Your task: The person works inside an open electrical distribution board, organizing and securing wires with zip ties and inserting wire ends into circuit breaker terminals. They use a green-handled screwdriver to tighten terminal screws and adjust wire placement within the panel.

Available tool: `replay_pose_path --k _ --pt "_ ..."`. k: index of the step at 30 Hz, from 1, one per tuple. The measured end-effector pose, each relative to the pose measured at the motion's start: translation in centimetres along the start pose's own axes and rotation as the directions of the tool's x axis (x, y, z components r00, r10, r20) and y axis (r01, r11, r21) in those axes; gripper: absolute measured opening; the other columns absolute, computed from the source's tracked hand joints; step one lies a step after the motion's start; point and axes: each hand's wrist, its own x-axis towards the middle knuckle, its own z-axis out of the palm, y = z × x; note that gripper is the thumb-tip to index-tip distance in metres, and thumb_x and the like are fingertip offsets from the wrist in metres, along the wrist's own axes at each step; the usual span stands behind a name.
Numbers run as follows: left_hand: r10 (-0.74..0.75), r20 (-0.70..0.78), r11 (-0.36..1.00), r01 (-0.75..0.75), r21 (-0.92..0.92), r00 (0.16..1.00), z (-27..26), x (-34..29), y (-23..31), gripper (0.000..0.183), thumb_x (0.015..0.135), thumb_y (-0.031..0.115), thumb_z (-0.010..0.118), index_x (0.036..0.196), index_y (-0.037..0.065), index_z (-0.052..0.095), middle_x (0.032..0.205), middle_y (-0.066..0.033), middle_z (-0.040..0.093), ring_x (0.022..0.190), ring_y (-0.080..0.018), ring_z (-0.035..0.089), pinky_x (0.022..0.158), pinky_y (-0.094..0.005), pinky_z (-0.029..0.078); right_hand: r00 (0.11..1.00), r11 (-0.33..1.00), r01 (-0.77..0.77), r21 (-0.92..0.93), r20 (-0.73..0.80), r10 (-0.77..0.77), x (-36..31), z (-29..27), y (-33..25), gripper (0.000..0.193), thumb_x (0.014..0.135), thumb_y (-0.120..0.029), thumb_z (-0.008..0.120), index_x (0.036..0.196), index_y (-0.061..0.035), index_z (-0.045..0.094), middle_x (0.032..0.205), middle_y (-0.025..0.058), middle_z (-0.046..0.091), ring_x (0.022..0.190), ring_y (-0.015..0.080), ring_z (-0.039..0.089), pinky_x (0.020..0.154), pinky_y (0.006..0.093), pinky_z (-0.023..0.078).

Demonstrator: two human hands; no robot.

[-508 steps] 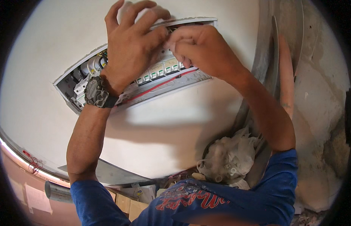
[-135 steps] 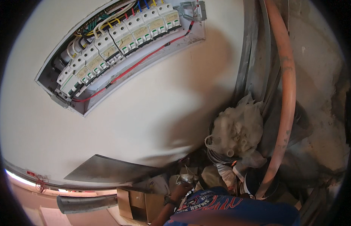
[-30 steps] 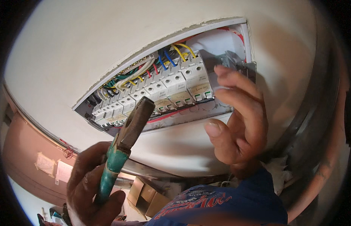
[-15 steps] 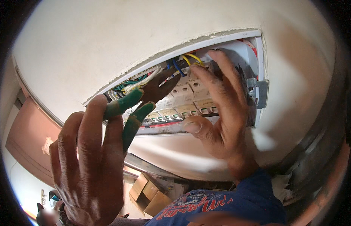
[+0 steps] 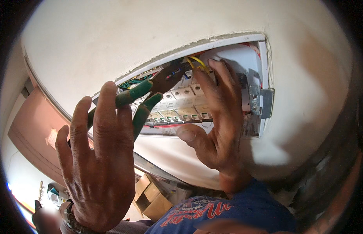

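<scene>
My left hand (image 5: pixel 105 163) is closed around green-handled pliers (image 5: pixel 166 80), its outer fingers raised off the handles. The worn, dark jaws point into the upper part of a recessed electrical box, beside a blue wire (image 5: pixel 187 75). Whether they grip that wire I cannot tell. Further right, my right hand (image 5: pixel 220 113) is open, thumb well apart from the fingers. Its index fingertip is against or just beside yellow wires (image 5: pixel 197 61); contact is unclear. Below the pliers runs a row of white circuit breakers (image 5: pixel 183 103), partly hidden by both hands.
The box's white frame (image 5: pixel 197 46) is set into a pale wall (image 5: pixel 131 39) with rough edges. A metal bracket (image 5: pixel 265 103) juts from its right side. Green wires (image 5: pixel 136 83) crowd the left end. Below are a cardboard box (image 5: pixel 156 202) and, lower left, part of another person.
The view has shifted slightly. My left hand's outer fingers have spread wider on the pliers. My right thumb has moved down and left, away from the breakers. Less of the blue wires shows.
</scene>
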Motion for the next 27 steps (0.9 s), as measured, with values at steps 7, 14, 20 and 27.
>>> replay_pose_path --k 7,14,20,27 --pt "-0.045 0.136 0.998 0.040 0.041 0.990 -1.0 0.0 0.9 0.051 0.094 0.005 0.074 0.144 0.006 0.062 0.165 -0.0131 0.046 0.143 -0.0357 0.051 0.108 -0.0511 0.050 1.000 0.996 -0.016 0.087 0.010 0.015 0.0 -0.1 0.4 0.093 0.102 -0.068 0.058 0.153 0.0089 0.052 0.154 0.0347 0.048 0.148 0.0472 0.044 0.124 0.0548 0.033" --pt "-0.045 0.142 0.997 0.035 0.070 0.989 -1.5 0.5 1.3 0.049 0.096 0.005 0.070 0.145 0.006 0.061 0.164 -0.0129 0.047 0.143 -0.0364 0.052 0.105 -0.0512 0.050 0.999 0.994 -0.032 0.101 0.030 0.029 -0.3 -0.3 0.7 0.102 0.098 -0.076 0.056 0.153 0.0097 0.051 0.154 0.0345 0.049 0.147 0.0464 0.046 0.123 0.0546 0.034" --pt "-0.045 0.158 0.995 0.030 0.097 0.986 -1.9 0.9 1.4 0.051 0.095 0.005 0.070 0.145 0.005 0.061 0.165 -0.0128 0.047 0.143 -0.0360 0.052 0.106 -0.0502 0.049 1.000 0.994 -0.008 0.109 0.019 0.006 -0.3 -0.1 0.9 0.107 0.095 -0.080 0.056 0.153 0.0103 0.051 0.154 0.0338 0.049 0.146 0.0460 0.046 0.123 0.0543 0.035" --pt "-0.023 0.170 0.995 0.006 0.101 0.985 -2.0 1.2 1.5 0.050 0.095 0.005 0.070 0.144 0.005 0.062 0.165 -0.0112 0.047 0.143 -0.0331 0.052 0.104 -0.0492 0.050 1.000 0.994 -0.004 0.106 0.011 0.003 -0.3 -0.2 1.0 0.109 0.094 -0.081 0.056 0.152 0.0105 0.052 0.153 0.0347 0.049 0.146 0.0463 0.047 0.122 0.0547 0.036"
